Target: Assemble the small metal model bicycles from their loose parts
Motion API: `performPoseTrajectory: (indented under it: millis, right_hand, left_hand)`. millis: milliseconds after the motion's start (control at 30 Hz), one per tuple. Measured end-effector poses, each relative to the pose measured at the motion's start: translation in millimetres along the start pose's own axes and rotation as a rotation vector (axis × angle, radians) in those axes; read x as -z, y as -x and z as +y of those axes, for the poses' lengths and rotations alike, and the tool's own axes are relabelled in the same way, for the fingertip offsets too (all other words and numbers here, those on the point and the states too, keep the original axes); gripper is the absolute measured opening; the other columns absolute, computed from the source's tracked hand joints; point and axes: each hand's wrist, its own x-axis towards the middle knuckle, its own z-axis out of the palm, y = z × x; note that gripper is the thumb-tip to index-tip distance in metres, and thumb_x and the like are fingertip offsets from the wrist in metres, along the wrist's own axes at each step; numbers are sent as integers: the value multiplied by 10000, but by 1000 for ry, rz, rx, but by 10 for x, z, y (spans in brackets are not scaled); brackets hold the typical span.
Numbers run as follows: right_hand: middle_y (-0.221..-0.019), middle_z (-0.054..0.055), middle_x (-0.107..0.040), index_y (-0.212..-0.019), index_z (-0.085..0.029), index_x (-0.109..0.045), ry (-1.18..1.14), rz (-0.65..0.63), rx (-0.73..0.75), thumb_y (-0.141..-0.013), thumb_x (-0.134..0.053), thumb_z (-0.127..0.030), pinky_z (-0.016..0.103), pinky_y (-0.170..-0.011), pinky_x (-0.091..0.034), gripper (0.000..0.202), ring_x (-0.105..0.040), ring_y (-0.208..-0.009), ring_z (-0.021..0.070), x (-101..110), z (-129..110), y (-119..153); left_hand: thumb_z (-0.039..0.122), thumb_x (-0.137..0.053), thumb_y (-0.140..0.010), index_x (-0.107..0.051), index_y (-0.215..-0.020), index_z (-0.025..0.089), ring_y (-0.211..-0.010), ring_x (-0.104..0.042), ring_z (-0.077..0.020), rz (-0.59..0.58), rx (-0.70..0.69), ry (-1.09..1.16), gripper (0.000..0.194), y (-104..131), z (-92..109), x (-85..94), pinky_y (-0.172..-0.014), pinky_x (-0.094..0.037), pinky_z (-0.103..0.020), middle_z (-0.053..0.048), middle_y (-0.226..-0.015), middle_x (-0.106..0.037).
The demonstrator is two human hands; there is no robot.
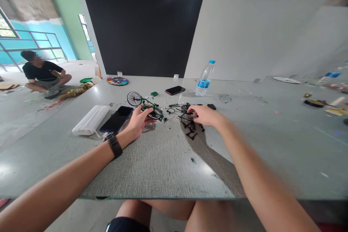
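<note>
My left hand point(139, 120) is closed around a small green model bicycle point(148, 106), lifted a little off the table and tilted, its two black wheels showing. Over a loose pile of black plastic model parts point(189, 125) is my right hand point(200, 114), fingers bent down into the pile. Thumb and forefinger come close together there; whether they grip a part is too small to make out. A small wheel lies under those fingertips. Thin rods and a ring are spread between the two hands.
Left of my left hand lie a dark phone point(117, 119) and a white power bank point(91, 120). Farther back are another phone point(175, 90), a water bottle point(206, 79) and a colourful round palette point(117, 81). Black tape point(314, 103) lies far right. A person point(43, 72) sits on the floor at left.
</note>
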Motion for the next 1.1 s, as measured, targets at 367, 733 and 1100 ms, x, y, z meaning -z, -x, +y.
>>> performPoseTrajectory:
  millis: [367, 733, 1100]
  right_hand:
    - [-978, 65, -741, -1069, -217, -694, -83, 141, 28, -852, -675, -299, 291, -721, -467, 232, -668, -816, 191, 97, 93, 11]
    - [-675, 50, -669, -532, -190, -659, 65, -325, -232, -646, -796, -434, 331, -625, -414, 302, -620, -668, 224, 283, 587, 140]
    - [-800, 77, -722, -805, -190, -713, -38, 26, -14, -835, -599, -497, 325, -644, -435, 329, -628, -704, 222, 183, 380, -5]
  left_hand:
    - [205, -741, -772, -602, -948, 173, -732, -665, -139, 1, 8, -4, 226, 6, 10, 3, -655, -603, -278, -36, -870, -657]
    - [220, -740, -770, -588, -943, 180, -698, -671, -134, -4, 2, -2, 234, 10, 3, 7, -661, -602, -293, -23, -859, -655]
    - [225, -773, -754, -565, -928, 183, -676, -646, -120, 16, 11, 10, 275, -25, -8, -19, -670, -603, -316, -17, -888, -641]
